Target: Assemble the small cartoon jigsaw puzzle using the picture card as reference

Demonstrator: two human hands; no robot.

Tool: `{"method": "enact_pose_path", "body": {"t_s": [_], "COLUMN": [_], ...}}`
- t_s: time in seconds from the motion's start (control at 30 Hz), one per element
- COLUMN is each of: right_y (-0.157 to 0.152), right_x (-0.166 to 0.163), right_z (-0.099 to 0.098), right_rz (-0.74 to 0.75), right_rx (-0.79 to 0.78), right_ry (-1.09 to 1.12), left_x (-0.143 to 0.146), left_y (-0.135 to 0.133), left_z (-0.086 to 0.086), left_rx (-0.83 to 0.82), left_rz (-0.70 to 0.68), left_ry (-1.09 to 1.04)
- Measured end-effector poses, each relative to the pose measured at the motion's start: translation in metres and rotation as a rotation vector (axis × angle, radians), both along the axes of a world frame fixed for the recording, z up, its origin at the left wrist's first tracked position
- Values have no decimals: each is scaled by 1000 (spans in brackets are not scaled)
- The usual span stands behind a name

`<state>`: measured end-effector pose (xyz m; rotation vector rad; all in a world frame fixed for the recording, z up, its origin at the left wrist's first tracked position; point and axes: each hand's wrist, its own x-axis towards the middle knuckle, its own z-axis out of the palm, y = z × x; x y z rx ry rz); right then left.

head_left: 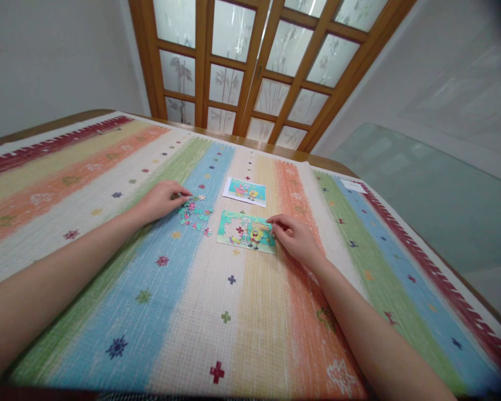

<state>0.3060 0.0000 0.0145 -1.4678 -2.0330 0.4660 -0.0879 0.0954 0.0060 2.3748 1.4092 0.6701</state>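
piece-picking, it seems: left hand narrow at the loose jigsaw pieces, right hand likewise at the spongebob puzzle beside them, can't tell if either pinches anything, its unfilled left side calling for a match.

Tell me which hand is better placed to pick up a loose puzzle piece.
Probably the left hand: it is right beside the loose pieces. The right hand is at the right side of the partly filled puzzle, which lies between it and those pieces.
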Motion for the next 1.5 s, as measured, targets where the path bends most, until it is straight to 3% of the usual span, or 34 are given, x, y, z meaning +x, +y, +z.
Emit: {"method": "enact_pose_path", "body": {"t_s": [0.13,0.3,0.4,0.77,0.9,1.07,1.3,1.5], "right_y": [1,1,0,0,0,-1,-1,-2], "right_x": [0,1,1,2,1,1,1,0], "right_z": [0,-1,0,0,2,3,3,2], "right_rz": [6,8,6,15,13,9,9,9], "right_rx": [0,-1,-10,-11,-9,-18,-13,1], "right_ry": [13,23,39,40,49,52,33,12], "left_x": [1,15,20,30,35,34,31,35], "left_y": [12,35,46,43,40,35,31,22], "left_z": [0,7,6,-3,-2,0,5,9], "left_rx": [117,55,24,96,-34,-243,-300,-314], "left_rz": [-24,-233,-282,-239,-94,-65,-45,-119], "left_ry": [44,141,194,107,-47,-232,-279,-266]}}
